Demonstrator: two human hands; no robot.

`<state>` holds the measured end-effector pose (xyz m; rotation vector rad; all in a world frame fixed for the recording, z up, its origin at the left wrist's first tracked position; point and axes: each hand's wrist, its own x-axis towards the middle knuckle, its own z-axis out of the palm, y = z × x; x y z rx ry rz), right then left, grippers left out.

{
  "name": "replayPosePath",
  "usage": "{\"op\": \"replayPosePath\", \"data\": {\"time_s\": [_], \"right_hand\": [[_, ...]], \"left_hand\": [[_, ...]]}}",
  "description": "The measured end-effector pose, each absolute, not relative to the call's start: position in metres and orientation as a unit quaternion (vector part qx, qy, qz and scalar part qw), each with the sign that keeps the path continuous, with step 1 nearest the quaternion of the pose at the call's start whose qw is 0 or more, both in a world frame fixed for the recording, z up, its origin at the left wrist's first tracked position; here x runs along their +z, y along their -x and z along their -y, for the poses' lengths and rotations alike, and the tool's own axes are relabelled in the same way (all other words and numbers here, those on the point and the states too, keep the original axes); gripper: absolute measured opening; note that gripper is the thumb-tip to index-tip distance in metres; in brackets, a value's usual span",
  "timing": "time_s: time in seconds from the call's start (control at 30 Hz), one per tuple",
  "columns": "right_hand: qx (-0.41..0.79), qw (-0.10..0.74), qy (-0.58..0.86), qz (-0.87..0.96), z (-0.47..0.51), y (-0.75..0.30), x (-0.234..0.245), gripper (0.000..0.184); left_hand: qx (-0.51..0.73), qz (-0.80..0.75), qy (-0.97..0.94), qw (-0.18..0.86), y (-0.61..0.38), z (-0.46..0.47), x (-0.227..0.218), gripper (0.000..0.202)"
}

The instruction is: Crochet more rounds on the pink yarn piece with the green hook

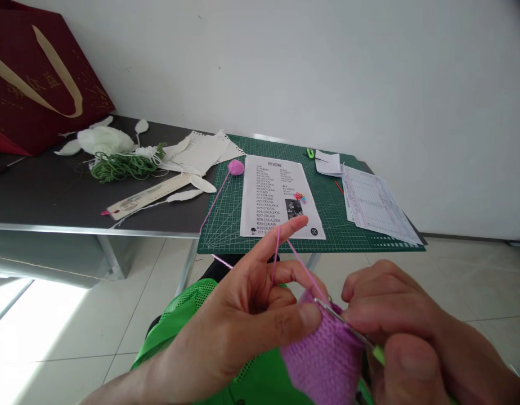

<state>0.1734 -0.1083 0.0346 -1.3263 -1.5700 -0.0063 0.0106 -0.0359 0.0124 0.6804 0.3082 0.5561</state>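
A rounded purple crochet piece [323, 360] hangs between my hands above my lap. My left hand [260, 304] pinches its top edge between thumb and middle finger, with the index finger stretched up and pink yarn [300, 256] looped over it. In my right hand [399, 320] is a metal crochet hook [346, 323] with a green handle, its tip at the edge of the piece. From my left hand the yarn runs back to a small pink yarn ball [236, 167] on the mat. The inside of the piece is hidden.
A printed pattern sheet [268, 197] with small coloured clips [300, 197] lies on the green cutting mat [226, 225]. More papers [373, 202] lie at right. On the dark table [40, 197] are green yarn [125, 166], white yarn [106, 139], a ruler [150, 196] and a red bag [40, 73].
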Motion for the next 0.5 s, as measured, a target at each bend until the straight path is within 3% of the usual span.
{"op": "replayPosePath", "data": {"time_s": [0.13, 0.2, 0.5], "right_hand": [[0.021, 0.466, 0.444, 0.765, 0.107, -0.176, 0.030, 0.028], [-0.008, 0.507, 0.484, 0.713, 0.106, -0.175, 0.028, 0.032], [-0.086, 0.514, 0.529, 0.669, 0.107, -0.175, 0.018, 0.036]], "left_hand": [[0.271, -0.195, -0.247, 0.910, -0.019, 0.031, 0.020, 0.046], [0.267, -0.209, -0.194, 0.920, -0.023, 0.029, 0.023, 0.031], [0.260, -0.194, -0.277, 0.905, -0.025, 0.034, 0.017, 0.026]]}}
